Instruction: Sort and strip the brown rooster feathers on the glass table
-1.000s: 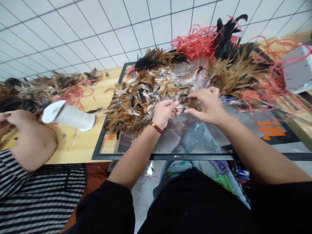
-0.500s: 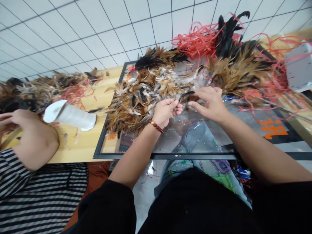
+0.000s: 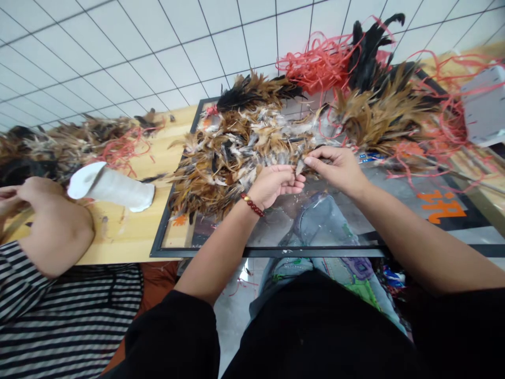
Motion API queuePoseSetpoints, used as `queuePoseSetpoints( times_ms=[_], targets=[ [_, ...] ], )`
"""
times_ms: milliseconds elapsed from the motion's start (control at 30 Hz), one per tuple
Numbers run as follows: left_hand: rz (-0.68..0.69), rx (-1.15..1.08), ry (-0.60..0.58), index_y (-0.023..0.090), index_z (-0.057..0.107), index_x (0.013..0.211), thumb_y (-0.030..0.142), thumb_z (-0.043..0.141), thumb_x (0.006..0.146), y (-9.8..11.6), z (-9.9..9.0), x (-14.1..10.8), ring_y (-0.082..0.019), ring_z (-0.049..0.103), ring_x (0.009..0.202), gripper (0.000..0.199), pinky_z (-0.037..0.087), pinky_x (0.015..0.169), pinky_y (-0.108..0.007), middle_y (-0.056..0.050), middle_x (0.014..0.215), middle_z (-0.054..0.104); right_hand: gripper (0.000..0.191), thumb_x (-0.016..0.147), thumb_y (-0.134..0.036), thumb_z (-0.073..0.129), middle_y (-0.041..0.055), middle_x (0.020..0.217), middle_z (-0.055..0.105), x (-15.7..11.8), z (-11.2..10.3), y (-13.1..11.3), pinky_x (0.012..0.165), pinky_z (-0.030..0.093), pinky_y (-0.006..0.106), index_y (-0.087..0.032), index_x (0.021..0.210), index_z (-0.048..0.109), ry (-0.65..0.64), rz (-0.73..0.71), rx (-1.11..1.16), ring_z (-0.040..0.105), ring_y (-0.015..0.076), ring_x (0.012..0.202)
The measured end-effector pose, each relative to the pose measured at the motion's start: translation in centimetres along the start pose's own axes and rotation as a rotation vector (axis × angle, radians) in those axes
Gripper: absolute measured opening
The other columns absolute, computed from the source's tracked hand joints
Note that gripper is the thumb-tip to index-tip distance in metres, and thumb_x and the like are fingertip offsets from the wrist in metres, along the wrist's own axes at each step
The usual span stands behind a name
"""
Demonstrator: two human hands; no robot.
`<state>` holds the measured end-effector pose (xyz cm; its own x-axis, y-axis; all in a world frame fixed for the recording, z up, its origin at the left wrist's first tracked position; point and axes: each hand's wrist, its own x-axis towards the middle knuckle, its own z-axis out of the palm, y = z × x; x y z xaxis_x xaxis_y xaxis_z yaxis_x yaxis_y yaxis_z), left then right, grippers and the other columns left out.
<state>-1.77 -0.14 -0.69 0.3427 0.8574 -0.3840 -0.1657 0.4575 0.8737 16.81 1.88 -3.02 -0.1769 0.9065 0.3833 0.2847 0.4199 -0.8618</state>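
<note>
A small greyish feather is between my two hands above the glass-topped panel. My right hand pinches it between thumb and forefinger. On its other side, my left hand, with a beaded bracelet at the wrist, has its thumb and forefinger closed at the feather's lower end; its other fingers are loosely curled, palm up. Just beyond my left hand spreads a heap of loose brown, white and black feathers.
A bundle of brown feathers and tangled red plastic ribbon lie toward the tiled wall. The black-framed panel forms the near edge. At left are a white cup-like item, more feathers and a co-worker's arm.
The dark feather that was between my hands is no longer seen there; a paler one shows instead. My right thumb and forefinger have closed and come nearer my left hand.
</note>
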Motion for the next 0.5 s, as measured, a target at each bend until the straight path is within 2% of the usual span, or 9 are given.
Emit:
queuePoseSetpoints(
  times_ms=[67,167,267,367,500],
  targets=[
    [-0.002,0.017,-0.01,0.01,0.064,0.081,0.008,0.065,0.087,-0.1,0.0,0.0,-0.009,0.067,0.059,0.006,0.056,0.064,-0.024,-0.004,0.072,0.072,0.03,0.082,-0.05,0.074,0.003,0.074,0.073,0.0,0.1,0.0,0.069,0.053,0.033,-0.021,0.075,0.074,-0.005,0.004,0.013,0.065,0.0173,0.069],
    [0.006,0.066,-0.021,0.01,0.065,0.077,0.015,0.07,0.087,-0.2,0.0,-0.1,-0.006,0.062,0.052,0.013,0.051,0.056,-0.019,0.0,0.063,0.067,0.03,0.081,-0.05,0.075,0.0024,0.074,0.073,0.0,0.3,0.0,0.068,0.054,0.033,-0.021,0.076,0.074,0.002,0.014,0.041,0.066,0.0174,0.07],
    [0.054,0.037,-0.002,0.01,0.066,0.078,0.018,0.072,0.088,0.0,-0.1,-0.1,-0.004,0.058,0.05,0.014,0.046,0.052,-0.017,0.002,0.06,0.065,0.026,0.082,-0.048,0.075,0.0018,0.078,0.073,0.3,-0.1,0.4,0.073,0.054,0.033,-0.022,0.078,0.075,0.142,0.021,0.037,0.067,0.0172,0.074],
    [0.137,-0.085,0.081,0.012,0.065,0.079,0.019,0.071,0.089,0.4,-0.2,-0.1,-0.003,0.057,0.051,0.014,0.045,0.053,-0.015,0.003,0.061,0.065,0.021,0.084,-0.044,0.074,0.0013,0.078,0.073,0.7,-0.9,1.1,0.076,0.054,0.034,-0.023,0.079,0.075,0.292,0.016,-0.011,0.066,0.017,0.076],
    [0.162,-0.184,0.19,0.013,0.064,0.08,0.019,0.069,0.09,0.8,-0.4,0.0,-0.003,0.059,0.053,0.013,0.045,0.055,-0.014,0.004,0.063,0.066,0.019,0.084,-0.042,0.075,0.0009,0.075,0.071,0.7,-1.5,1.3,0.073,0.052,0.034,-0.024,0.079,0.074,0.28,-0.021,-0.071,0.065,0.0171,0.072]
  ],
)
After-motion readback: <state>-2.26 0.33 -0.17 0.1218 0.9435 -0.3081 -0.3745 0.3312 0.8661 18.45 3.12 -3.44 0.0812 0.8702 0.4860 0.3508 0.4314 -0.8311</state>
